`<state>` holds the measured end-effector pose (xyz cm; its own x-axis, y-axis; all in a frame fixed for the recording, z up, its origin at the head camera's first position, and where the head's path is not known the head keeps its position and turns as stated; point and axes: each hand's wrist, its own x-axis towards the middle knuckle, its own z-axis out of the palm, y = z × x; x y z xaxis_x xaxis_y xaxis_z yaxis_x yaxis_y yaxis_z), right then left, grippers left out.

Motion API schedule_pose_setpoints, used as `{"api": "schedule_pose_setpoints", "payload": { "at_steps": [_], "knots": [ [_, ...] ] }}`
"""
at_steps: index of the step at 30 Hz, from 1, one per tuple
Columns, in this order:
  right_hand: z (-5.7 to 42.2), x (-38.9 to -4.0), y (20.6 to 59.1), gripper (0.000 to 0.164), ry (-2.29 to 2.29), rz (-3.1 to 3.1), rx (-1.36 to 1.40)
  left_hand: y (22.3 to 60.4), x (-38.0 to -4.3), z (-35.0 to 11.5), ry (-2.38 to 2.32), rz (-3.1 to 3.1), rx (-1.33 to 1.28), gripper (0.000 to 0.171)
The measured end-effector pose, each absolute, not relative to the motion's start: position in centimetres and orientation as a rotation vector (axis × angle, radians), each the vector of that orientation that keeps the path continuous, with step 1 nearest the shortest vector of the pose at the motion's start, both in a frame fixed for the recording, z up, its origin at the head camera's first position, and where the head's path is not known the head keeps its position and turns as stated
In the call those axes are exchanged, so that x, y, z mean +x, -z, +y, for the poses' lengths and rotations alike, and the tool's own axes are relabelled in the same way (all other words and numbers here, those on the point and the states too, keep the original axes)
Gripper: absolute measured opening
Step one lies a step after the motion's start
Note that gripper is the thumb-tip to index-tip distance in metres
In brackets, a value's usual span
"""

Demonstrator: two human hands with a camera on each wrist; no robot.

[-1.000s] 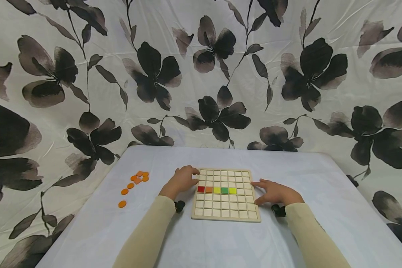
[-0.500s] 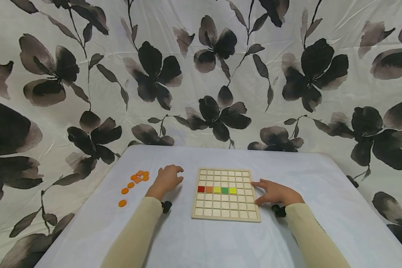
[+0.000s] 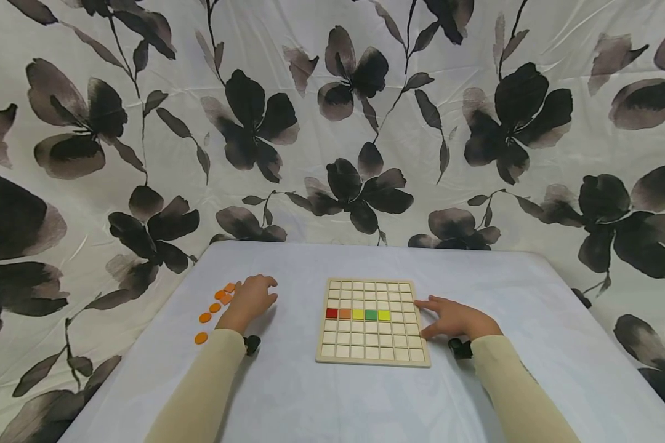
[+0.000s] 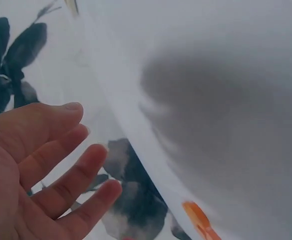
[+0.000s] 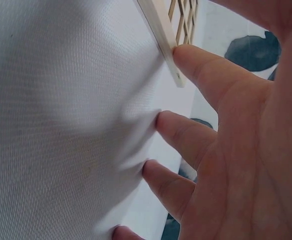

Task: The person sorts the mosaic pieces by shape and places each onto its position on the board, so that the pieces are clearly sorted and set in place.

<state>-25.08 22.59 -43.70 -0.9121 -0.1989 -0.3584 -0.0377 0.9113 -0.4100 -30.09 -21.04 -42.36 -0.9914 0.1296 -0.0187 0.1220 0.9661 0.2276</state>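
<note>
A square wooden grid board [image 3: 374,364] lies on the white table. One row of its cells carries a red tile [image 3: 331,314], an orange tile [image 3: 345,314], a yellow tile [image 3: 358,314], a green tile [image 3: 370,315] and another yellow tile [image 3: 384,315]. My right hand [image 3: 459,317] touches the board's right edge with thumb and index fingertip, its other fingers spread on the cloth. Above the table at the left, my left hand [image 3: 250,299] holds nothing, fingers relaxed. It overlaps part of a group of loose orange pieces [image 3: 215,307] in the head view.
More orange discs, one of them the nearest disc [image 3: 201,338], trail toward the front left of the table [image 3: 288,394]. Behind the table hangs a floral cloth [image 3: 310,135]. Each wrist wears a small black camera [image 3: 252,345].
My left hand has left the board's left edge and travelled left to the orange pieces, covering some of them. The right hand and the board have stayed in place.
</note>
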Motion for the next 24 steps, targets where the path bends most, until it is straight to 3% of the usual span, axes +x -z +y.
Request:
{"api": "schedule_pose_setpoints", "payload": {
  "at_steps": [24],
  "knots": [
    [22.6, -25.0, 43.4, 0.081, 0.544, 2.686, -0.2, 42.7, -29.7, -27.1, -0.388, 3.031, 0.125, 0.039]
  ]
}}
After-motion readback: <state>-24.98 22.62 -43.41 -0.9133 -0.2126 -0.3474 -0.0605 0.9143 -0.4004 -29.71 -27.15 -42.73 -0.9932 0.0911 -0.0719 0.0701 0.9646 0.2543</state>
